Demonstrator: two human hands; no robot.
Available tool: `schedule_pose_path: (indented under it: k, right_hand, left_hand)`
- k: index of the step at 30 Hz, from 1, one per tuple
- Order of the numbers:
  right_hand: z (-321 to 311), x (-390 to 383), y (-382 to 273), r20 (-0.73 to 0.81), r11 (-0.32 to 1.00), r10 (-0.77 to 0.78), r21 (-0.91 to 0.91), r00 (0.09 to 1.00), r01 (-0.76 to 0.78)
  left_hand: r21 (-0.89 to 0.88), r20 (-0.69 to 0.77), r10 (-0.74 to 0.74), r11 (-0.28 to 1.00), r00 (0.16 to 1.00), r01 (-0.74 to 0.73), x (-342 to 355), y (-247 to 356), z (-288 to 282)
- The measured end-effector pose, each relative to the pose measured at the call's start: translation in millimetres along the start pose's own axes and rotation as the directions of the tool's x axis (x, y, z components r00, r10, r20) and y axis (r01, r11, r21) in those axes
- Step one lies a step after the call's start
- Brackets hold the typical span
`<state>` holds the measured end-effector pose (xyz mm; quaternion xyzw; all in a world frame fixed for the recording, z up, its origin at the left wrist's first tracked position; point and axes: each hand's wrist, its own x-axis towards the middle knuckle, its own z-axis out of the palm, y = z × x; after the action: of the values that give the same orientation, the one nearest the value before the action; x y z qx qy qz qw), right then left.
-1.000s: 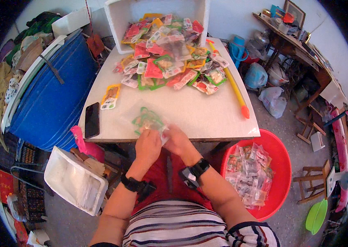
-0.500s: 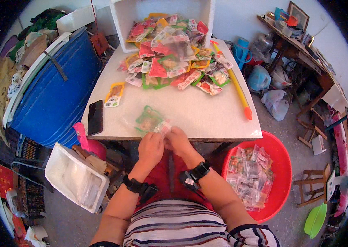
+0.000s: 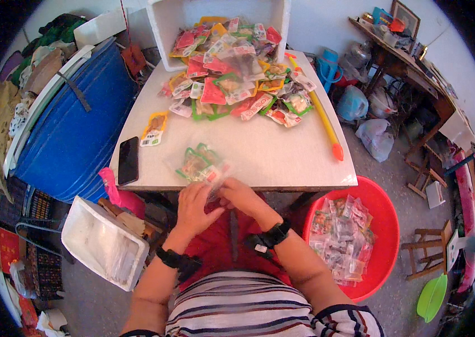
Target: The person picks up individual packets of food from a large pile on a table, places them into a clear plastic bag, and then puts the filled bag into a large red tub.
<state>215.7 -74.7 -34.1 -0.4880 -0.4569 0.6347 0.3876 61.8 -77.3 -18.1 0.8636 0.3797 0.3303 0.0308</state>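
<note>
A clear plastic bag (image 3: 219, 169) lies at the near edge of the white table, with green-edged food packets (image 3: 197, 162) showing through it. My right hand (image 3: 244, 197) is closed, its fingertips pinching the bag's near end. Beside it, my left hand (image 3: 193, 209) has its fingers stretched toward the bag and its thumb spread apart. The left fingertips touch the bag's near side. Farther back, a heap of colourful food packets (image 3: 213, 92) spills out of a white foam box (image 3: 161, 33) tipped on its side. One yellow-edged packet (image 3: 154, 128) lies alone on the left.
A black phone (image 3: 128, 160) lies at the table's left edge. Along the right side runs a yellow tube with an orange tip (image 3: 327, 126). A red basin (image 3: 386, 241) holding several clear-bagged packets stands on the floor at right; a white foam box (image 3: 88, 236) stands at left.
My left hand has loosened from its closed grip, fingers extending and thumb moving away. The packets in the bag look more spread apart. The right hand keeps hold of the bag's end.
</note>
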Motion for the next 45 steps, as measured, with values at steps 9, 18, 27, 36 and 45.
schedule_pose_path:
  k: [9,18,27,36,45]
  right_hand:
    - [-25.5,-15.1,-1.4,-0.168,0.997,-0.010,0.077,0.986,0.023]
    - [-48.1,-16.5,4.0,-0.260,0.984,-0.085,0.127,0.962,0.121]
    - [-51.7,-23.4,-29.9,-0.299,0.903,-0.387,0.068,0.872,0.424]
    - [-37.7,-53.7,-55.7,0.029,0.891,-0.425,0.193,0.905,0.412]
    - [-33.4,-82.4,-42.5,-0.029,0.871,-0.484,-0.117,0.875,0.478]
  left_hand:
    - [0.236,0.046,0.161,0.957,0.986,-0.167,10.3,-30.5,8.0]
    - [0.065,0.051,0.182,0.981,0.982,-0.185,45.1,-41.8,-7.4]
    - [-0.665,0.401,-0.281,0.565,0.872,0.488,96.3,-12.4,-76.8]
    - [-0.827,0.554,-0.216,-0.038,0.804,0.560,85.9,21.7,-90.3]
    - [-0.871,0.488,-0.108,-0.007,0.866,0.490,39.0,20.6,-80.8]
